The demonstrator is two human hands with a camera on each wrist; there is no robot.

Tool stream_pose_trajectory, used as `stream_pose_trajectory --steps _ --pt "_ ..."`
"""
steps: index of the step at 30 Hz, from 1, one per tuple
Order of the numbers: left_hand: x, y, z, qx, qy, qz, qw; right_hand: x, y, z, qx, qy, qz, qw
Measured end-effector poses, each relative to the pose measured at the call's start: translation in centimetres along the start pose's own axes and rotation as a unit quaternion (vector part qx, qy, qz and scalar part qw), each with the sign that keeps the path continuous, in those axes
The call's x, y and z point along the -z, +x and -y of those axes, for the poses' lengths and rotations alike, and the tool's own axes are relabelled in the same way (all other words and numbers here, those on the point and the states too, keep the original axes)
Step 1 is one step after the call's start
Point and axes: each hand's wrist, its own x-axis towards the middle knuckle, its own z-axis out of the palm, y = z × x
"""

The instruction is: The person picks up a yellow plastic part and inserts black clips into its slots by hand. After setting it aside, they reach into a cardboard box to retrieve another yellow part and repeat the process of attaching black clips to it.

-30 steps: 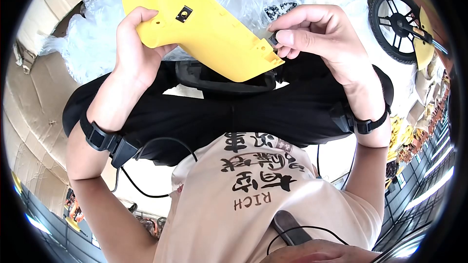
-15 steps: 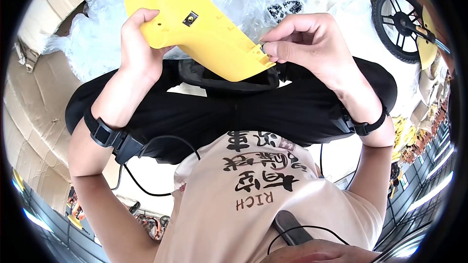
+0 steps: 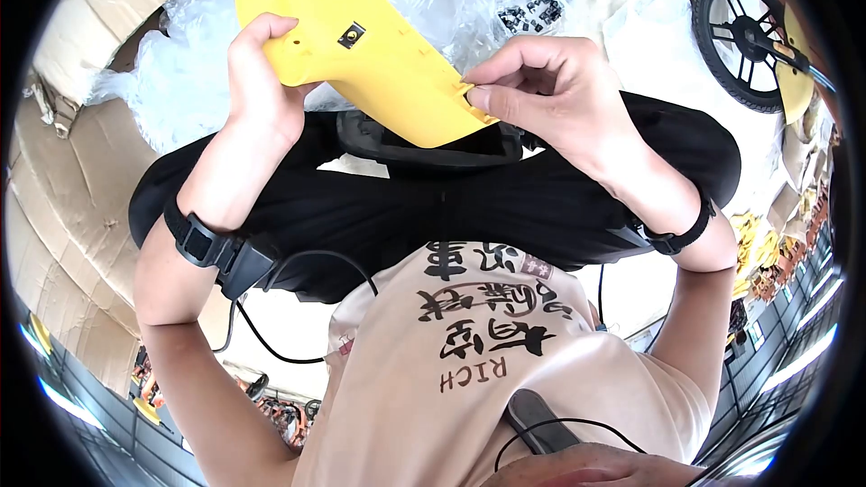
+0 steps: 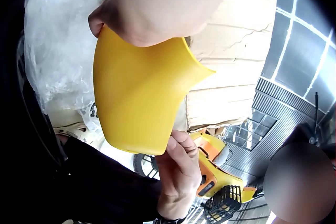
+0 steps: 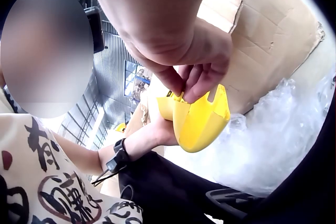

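Above my lap (image 3: pixel 361 207), the yellow shell (image 3: pixel 388 63) sat tilted, my L hand (image 3: pixel 260 81) clamped on its side nr. the wide end, thumb inside. Plastic, prob. light, stiff and slick; best held there, w/ the thin narrow end spared hard force. My R hand (image 3: pixel 577 99) pinched that narrow end, fingertips together; any small pc. between, couldn't tell.

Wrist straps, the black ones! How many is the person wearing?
2. The left strap is round the wrist of the left hand. The right strap is round the wrist of the right hand.
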Motion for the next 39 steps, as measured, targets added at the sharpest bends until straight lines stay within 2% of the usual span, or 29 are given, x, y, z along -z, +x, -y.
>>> stream_pose_trajectory --steps 1,6,12,15,18,31,33,37,38,39 --pt "-0.1 0.0 -0.3 0.006 -0.001 0.011 1.0 0.2 0.1 0.2 0.0 0.0 -0.001 1.0" --pt "0.1 0.1 -0.1 0.024 -0.036 0.051 0.998 2.0 0.7 0.6 -0.015 0.175 0.101 0.979" --pt "-0.2 -0.1 -0.2 0.044 -0.033 0.05 0.997 2.5 0.7 1.0 -0.053 0.196 0.162 0.966" --pt "-0.2 -0.3 -0.1 0.052 -0.036 0.066 0.996 2.8 0.9 1.2 -0.038 0.177 0.184 0.966" --pt "-0.5 -0.7 -0.2 0.041 -0.044 0.035 0.998 2.9 1.2 0.7 -0.033 0.176 0.199 0.964" --pt "-0.2 -0.7 -0.1 0.041 -0.038 0.032 0.998 2.0 0.6 1.0 -0.073 0.173 0.175 0.967" --pt "0.0 -0.4 0.1 0.04 -0.04 0.031 0.998 2.1 0.7 0.9 -0.057 0.127 0.179 0.974" --pt "-0.1 0.0 0.1 0.053 -0.031 0.081 0.995 2.0 0.3 1.7 -0.069 0.1 0.159 0.98" --pt "-0.3 -0.1 0.1 0.056 -0.033 0.09 0.994 2.2 0.2 2.0 -0.058 0.101 0.155 0.981" --pt "-0.4 -0.3 0.2 0.062 -0.036 0.093 0.993 2.3 0.1 2.2 0.04 0.008 0.09 0.995"
